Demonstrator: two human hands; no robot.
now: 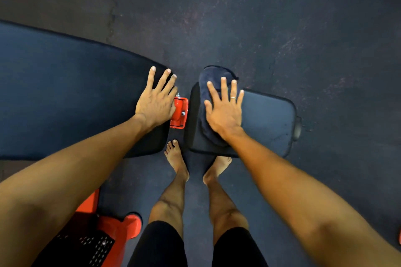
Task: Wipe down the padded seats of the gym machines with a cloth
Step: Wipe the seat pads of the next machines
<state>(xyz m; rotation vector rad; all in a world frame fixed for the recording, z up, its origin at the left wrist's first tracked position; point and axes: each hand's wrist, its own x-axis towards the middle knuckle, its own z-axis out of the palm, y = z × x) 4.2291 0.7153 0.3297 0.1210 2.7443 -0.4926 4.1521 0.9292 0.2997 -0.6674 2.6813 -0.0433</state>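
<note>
The dark blue cloth (213,76) is pressed flat onto the small seat pad (269,119) by the right hand (224,110), fingers straight and spread, nothing curled round the fabric; the cloth is bunched over the pad's left half and its far end is seen hanging past the far edge. The left hand (156,102) is laid open too, palm down on the near corner of the long back pad (65,93), and it is judged to be there as a brace. The right half of the seat pad is bare, so a sweep to the right looks called for: a flat, even palm is best used so the cloth is dragged rather than rolled, and the overhanging end would be better gathered under the fingers first. Corners and the near edge should be covered in overlapping passes. Between the two pads a red bracket (179,112) with a small pin is exposed, just beside the left hand, and the cloth could be snagged there. A dark knob (298,130) is seen at the seat's right edge. Bare feet (176,160) are planted on the speckled floor (282,17), one partly hidden under the seat, and a red frame base (117,227) is noted at lower left
</note>
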